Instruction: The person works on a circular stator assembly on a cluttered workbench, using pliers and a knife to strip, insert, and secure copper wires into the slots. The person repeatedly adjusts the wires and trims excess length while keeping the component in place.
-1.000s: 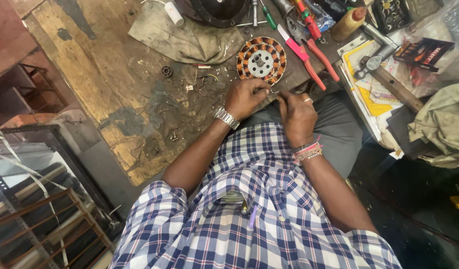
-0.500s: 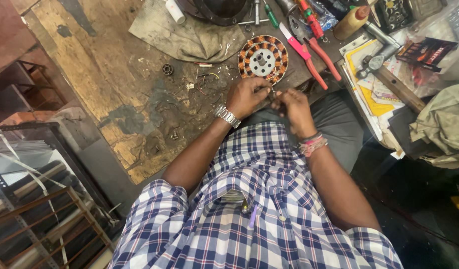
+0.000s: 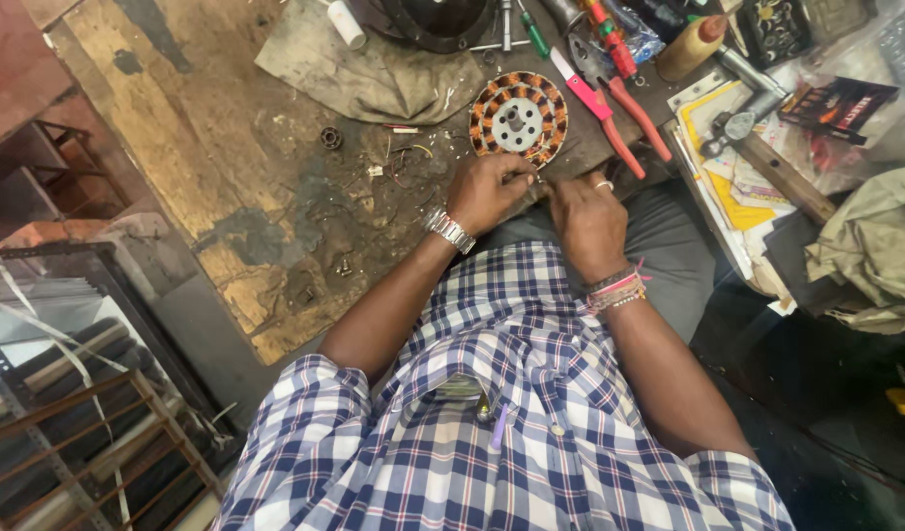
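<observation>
1. Stator [image 3: 518, 118], round with copper coils, lies flat on the table [image 3: 177, 167], just above both hands.
2. Left hand [image 3: 487, 190] sits curled at its lower edge, grip pinching something too small to tell.
3. Right hand [image 3: 588, 218] is alongside, fingers bunched; what it pinches, I cannot tell.
4. Pink pliers [image 3: 610, 108] lie just right of the stator, a cloth [image 3: 374, 74] to its left.

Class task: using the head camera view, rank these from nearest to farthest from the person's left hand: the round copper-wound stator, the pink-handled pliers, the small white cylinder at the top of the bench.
From the left hand:
1. Round copper-wound stator, just beyond the knuckles on the wooden bench.
2. Pink-handled pliers, off to the right past the stator.
3. Small white cylinder, at the far top edge, beside the grey cloth.
</observation>
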